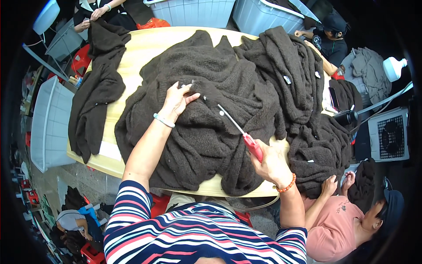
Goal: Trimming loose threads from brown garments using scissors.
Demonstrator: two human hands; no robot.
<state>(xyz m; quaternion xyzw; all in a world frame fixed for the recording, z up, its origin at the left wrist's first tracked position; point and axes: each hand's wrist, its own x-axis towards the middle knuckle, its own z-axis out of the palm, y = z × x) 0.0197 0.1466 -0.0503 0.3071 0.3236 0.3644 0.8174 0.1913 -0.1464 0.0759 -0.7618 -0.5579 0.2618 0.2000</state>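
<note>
While the left hand (176, 100) rests on a big heap of dark brown knit cloth (211, 132), the right hand (270, 163) holds red-handled scissors (251, 144) over it. The right hand's grip is closed around the handle. The long, thin blades point up and to the left, near a small white bit (221, 113) on the cloth. The left hand's grip is partly open, with the thumb and first finger apart; I cannot tell if the other fingers pinch any cloth.

The big heap sits in the middle of the yellow tabletop (136, 50) and fills most of it. At the front, one fold reaches the rim, close to the person's body. A bare strip runs down the left side, between the heap and a long dark garment (90, 119) that covers part of the left edge. The far edge has some bare room too. On the right it is tight: a second heap (281, 66) lies against the first, and a co-worker in a pink shirt (332, 224) is close beside the right arm.
</note>
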